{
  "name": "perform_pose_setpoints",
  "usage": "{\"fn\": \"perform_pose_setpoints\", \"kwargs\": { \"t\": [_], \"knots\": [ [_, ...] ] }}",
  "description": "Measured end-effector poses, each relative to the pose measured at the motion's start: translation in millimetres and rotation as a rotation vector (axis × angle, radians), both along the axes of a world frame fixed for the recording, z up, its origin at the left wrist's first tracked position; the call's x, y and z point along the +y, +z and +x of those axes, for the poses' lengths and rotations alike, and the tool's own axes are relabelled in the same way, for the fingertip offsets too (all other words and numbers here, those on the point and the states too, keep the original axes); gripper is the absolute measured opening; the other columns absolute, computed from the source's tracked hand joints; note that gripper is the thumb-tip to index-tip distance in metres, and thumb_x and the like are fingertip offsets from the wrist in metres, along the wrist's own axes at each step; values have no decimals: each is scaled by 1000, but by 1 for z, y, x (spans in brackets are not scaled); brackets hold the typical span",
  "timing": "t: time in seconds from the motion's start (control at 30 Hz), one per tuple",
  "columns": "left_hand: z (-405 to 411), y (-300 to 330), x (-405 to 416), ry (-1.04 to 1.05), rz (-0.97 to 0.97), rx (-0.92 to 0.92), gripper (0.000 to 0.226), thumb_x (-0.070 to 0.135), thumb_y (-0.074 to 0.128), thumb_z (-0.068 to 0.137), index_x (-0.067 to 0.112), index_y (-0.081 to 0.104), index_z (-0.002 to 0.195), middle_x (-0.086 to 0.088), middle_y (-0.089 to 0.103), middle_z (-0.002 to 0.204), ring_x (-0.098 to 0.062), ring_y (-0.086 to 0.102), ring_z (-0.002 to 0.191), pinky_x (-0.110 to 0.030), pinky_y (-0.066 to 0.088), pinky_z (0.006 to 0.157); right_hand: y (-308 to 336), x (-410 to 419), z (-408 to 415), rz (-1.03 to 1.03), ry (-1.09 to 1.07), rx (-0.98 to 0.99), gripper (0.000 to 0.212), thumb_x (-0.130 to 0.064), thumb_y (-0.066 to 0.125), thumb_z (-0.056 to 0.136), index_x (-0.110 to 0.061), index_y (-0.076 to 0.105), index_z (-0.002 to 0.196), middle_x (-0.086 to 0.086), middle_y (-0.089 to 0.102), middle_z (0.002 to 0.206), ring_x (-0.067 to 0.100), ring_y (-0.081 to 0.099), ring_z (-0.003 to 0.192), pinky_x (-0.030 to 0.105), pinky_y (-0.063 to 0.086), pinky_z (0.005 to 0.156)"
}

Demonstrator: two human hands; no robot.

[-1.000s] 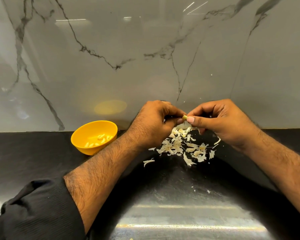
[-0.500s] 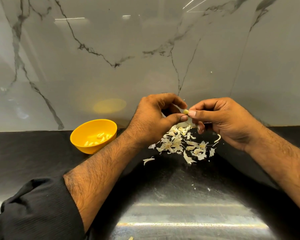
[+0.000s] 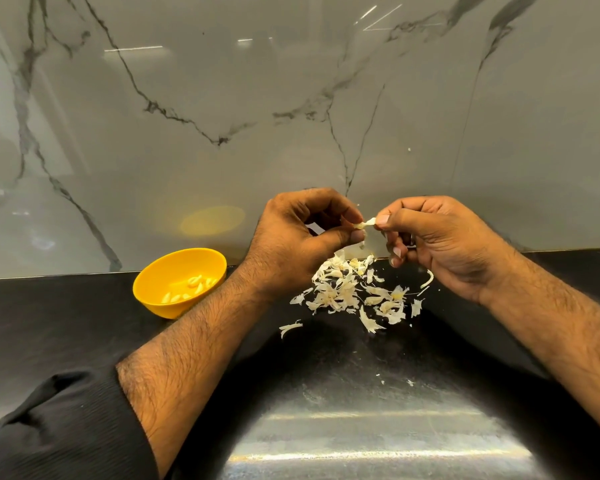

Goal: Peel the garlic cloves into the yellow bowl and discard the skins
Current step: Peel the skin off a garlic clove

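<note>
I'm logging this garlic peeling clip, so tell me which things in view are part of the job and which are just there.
Part of the job:
- garlic clove, pinched between left hand and right hand
- yellow bowl holding peeled cloves
- pile of skins on the black counter

Just there:
- marble backsplash
- black sleeve

The wall (image 3: 222, 98) is gleaming like polished marble, glossy and grey-veined. The counter (image 3: 49, 323) is showing dark, smooth stone with a dull sheen. The bowl (image 3: 160, 299) is looking like smooth yellow plastic. The skins (image 3: 347, 292) are lying thin, dry and papery. The sleeve (image 3: 66, 431) is showing ribbed black cloth.
</note>
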State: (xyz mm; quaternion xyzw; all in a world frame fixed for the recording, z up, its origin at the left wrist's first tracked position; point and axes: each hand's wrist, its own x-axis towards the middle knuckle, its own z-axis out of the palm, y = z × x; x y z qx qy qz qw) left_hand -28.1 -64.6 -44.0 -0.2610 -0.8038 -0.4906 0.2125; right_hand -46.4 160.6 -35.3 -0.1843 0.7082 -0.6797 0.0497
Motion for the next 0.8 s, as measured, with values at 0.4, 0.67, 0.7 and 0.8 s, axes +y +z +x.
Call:
{"fn": "perform_pose_setpoints", "kwargs": {
  "t": [0.4,0.67,0.7,0.8],
  "knots": [
    [0,4,-5,1,214,-73,16,7,86,86,7,76,98,-8,78,92,-24,75,86,-31,63,68,2,13,-8,66,-139,9,19,-16,83,86,-4,70,79,5,56,63,18,50,57,32,53,55],
    [2,4,-4,-39,195,-88,14,6,80,92,5,77,105,-8,80,93,-25,79,86,-36,66,74,5,3,1,854,-42,261,30,-31,74,96,-42,67,123,-22,68,106,-5,65,95,22,52,84],
    [2,4,-4,-41,185,-83,14,6,79,93,4,77,106,-8,80,92,-24,79,86,-36,66,75,5,6,-1,760,-132,320,17,-34,73,96,-38,72,113,-22,70,93,-8,65,85,21,51,78],
    [1,3,-3,-50,166,-79,13,4,78,94,3,76,107,-8,80,93,-23,80,87,-35,66,76,8,13,-1,600,-198,386,16,-19,77,94,-34,75,98,-20,71,86,-11,65,81,20,49,74]
  ]
}}
